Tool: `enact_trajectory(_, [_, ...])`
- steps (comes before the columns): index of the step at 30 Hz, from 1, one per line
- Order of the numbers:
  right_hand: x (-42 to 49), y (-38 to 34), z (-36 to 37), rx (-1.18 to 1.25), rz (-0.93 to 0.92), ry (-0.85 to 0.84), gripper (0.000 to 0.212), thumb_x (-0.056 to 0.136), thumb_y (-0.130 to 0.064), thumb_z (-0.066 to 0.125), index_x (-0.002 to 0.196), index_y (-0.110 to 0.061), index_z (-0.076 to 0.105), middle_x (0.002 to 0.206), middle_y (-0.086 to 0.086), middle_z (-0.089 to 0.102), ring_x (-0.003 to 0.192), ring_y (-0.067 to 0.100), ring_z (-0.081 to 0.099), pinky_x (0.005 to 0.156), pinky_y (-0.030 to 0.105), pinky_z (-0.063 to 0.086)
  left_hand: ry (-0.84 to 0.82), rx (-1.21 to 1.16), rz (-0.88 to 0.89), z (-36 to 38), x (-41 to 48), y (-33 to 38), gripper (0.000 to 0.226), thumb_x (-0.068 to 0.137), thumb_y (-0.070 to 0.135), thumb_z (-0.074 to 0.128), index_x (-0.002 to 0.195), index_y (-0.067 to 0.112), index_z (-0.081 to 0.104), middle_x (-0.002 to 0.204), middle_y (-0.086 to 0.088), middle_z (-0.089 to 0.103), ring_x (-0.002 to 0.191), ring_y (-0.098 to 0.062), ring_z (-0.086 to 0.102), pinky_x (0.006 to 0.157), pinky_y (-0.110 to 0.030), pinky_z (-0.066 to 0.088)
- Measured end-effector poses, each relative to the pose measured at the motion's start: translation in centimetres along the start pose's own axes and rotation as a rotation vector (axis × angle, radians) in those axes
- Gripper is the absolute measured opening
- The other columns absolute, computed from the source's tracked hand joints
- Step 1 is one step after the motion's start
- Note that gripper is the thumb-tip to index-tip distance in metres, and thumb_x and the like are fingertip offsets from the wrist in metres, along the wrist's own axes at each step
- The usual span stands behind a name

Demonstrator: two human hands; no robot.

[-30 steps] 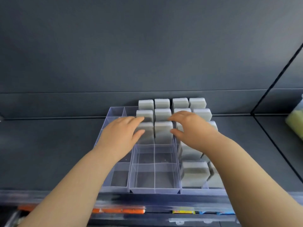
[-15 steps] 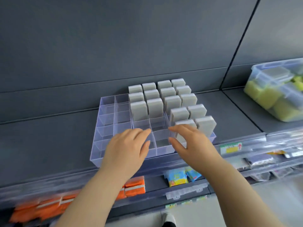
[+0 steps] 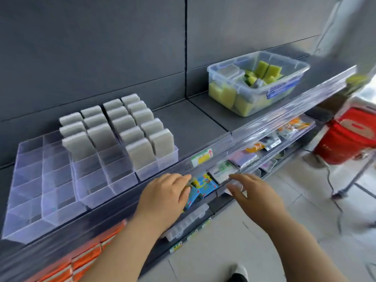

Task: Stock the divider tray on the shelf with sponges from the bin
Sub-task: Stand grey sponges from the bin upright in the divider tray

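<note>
At the far left, the clear divider tray (image 3: 30,174) sits on the dark shelf (image 3: 189,123), its front rim close to the shelf's front edge. The tray's two left columns are bare. In the middle columns, grey sponges (image 3: 114,127) stand upright only in the back cells, and the front cells are bare. The two right columns are filled through to the front rim.

Below the shelf edge at the left, orange packets (image 3: 85,255) lie on a lower level.

The left hand (image 3: 164,194) hangs in front of the shelf edge, below the tray's right corner, with its fingers loosely extended, grasping nothing. Blue packets (image 3: 201,186) show between the two hands. The right hand (image 3: 256,196) is just beside them, fingers and thumb spread apart, grasping nothing.

A stretch of bare shelf separates the tray from the clear bin (image 3: 305,66), which stands well to the right near the back wall. It holds yellow-green sponges (image 3: 266,71) and a few grey ones.

At the far right, a red basket (image 3: 350,137) stands over the tiled floor.
</note>
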State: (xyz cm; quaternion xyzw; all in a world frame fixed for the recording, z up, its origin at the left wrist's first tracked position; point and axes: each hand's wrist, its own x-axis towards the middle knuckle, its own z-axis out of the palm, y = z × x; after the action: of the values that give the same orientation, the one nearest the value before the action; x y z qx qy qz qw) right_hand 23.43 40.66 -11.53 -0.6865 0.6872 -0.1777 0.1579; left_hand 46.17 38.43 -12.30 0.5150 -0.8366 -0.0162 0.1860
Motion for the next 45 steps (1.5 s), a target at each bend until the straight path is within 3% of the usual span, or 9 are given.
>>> enact_trajectory(8, [3.7, 14.2, -10.5, -0.045, 0.123, 0.087, 0.041, 0.092, -0.053, 0.038, 0.130, -0.038, 0.046, 0.129, -0.015, 0.051, 0.109, 0.007, 0.050, 0.077, 0.020, 0.034, 0.062, -0.015, 0.115, 4.9, 14.5, 10.8, 0.041, 0.084, 0.036, 0.041, 0.108, 0.020, 0.070, 0.097, 0.008, 0.070, 0.087, -0.011, 0.066, 0.072, -0.024, 0.050])
enact_trajectory(16, [11.5, 25.4, -20.9, -0.055, 0.083, 0.170, 0.045, 0.089, -0.052, 0.042, 0.131, -0.036, 0.047, 0.134, -0.010, 0.050, 0.123, 0.011, 0.045, 0.096, 0.031, 0.041, 0.174, 0.009, 0.119, 6.4, 28.2, 19.1, 0.043, 0.089, 0.037, 0.039, 0.116, 0.016, 0.066, 0.102, 0.003, 0.070, 0.093, -0.015, 0.065, 0.076, -0.029, 0.051])
enact_trajectory(24, [23.4, 28.4, -22.6, 0.030, -0.033, 0.162, 0.046, 0.085, -0.054, 0.042, 0.127, -0.036, 0.050, 0.129, -0.013, 0.052, 0.113, 0.008, 0.051, 0.088, 0.021, 0.038, 0.295, -0.006, -0.013, 8.5, 37.3, 14.8, 0.043, 0.088, 0.037, 0.038, 0.116, 0.017, 0.065, 0.105, 0.003, 0.067, 0.094, -0.015, 0.059, 0.065, -0.026, 0.050])
enact_trajectory(29, [30.9, 28.9, -24.1, 0.131, -0.065, 0.244, 0.030, 0.087, -0.037, 0.055, 0.117, -0.035, 0.058, 0.104, -0.019, 0.055, 0.085, -0.005, 0.051, 0.070, 0.005, 0.034, 0.278, -0.008, -0.108, 9.6, 43.3, 10.8, 0.032, 0.090, 0.028, 0.049, 0.116, 0.020, 0.065, 0.110, 0.004, 0.066, 0.091, -0.019, 0.062, 0.064, -0.027, 0.048])
enact_trajectory(33, [36.6, 28.7, -26.0, 0.191, -0.145, 0.300, 0.020, 0.085, -0.031, 0.059, 0.104, -0.038, 0.061, 0.095, -0.013, 0.063, 0.088, 0.004, 0.060, 0.065, 0.012, 0.037, 0.261, 0.014, -0.137, 9.9, 46.8, 8.9, 0.045, 0.087, 0.038, 0.033, 0.114, 0.021, 0.065, 0.106, 0.008, 0.066, 0.091, -0.017, 0.062, 0.060, -0.026, 0.049])
enact_trajectory(37, [44.0, 27.8, -25.0, 0.200, -0.285, 0.209, 0.022, 0.086, -0.029, 0.060, 0.106, -0.028, 0.066, 0.097, -0.009, 0.066, 0.085, 0.003, 0.059, 0.072, 0.008, 0.042, 0.247, 0.064, -0.177, 10.2, 48.6, 7.7, 0.046, 0.087, 0.036, 0.032, 0.113, 0.020, 0.066, 0.104, 0.007, 0.066, 0.090, -0.015, 0.063, 0.061, -0.024, 0.047])
enact_trajectory(40, [50.1, 25.9, -22.9, 0.142, -0.437, 0.063, 0.027, 0.087, -0.031, 0.059, 0.113, -0.023, 0.065, 0.104, -0.004, 0.065, 0.092, 0.010, 0.059, 0.082, 0.020, 0.044, 0.254, 0.120, -0.213, 10.4, 49.2, 7.7, 0.044, 0.088, 0.034, 0.034, 0.113, 0.019, 0.067, 0.103, 0.007, 0.066, 0.088, -0.013, 0.063, 0.061, -0.023, 0.048])
enact_trajectory(45, [58.6, 22.6, -19.0, -0.013, -0.718, -0.208, 0.033, 0.091, -0.032, 0.053, 0.122, -0.024, 0.057, 0.115, -0.003, 0.061, 0.104, 0.015, 0.056, 0.087, 0.027, 0.044, 0.264, 0.201, -0.367, 10.3, 49.6, 9.3, 0.041, 0.088, 0.033, 0.036, 0.111, 0.021, 0.067, 0.103, 0.011, 0.065, 0.089, -0.008, 0.058, 0.061, -0.022, 0.047])
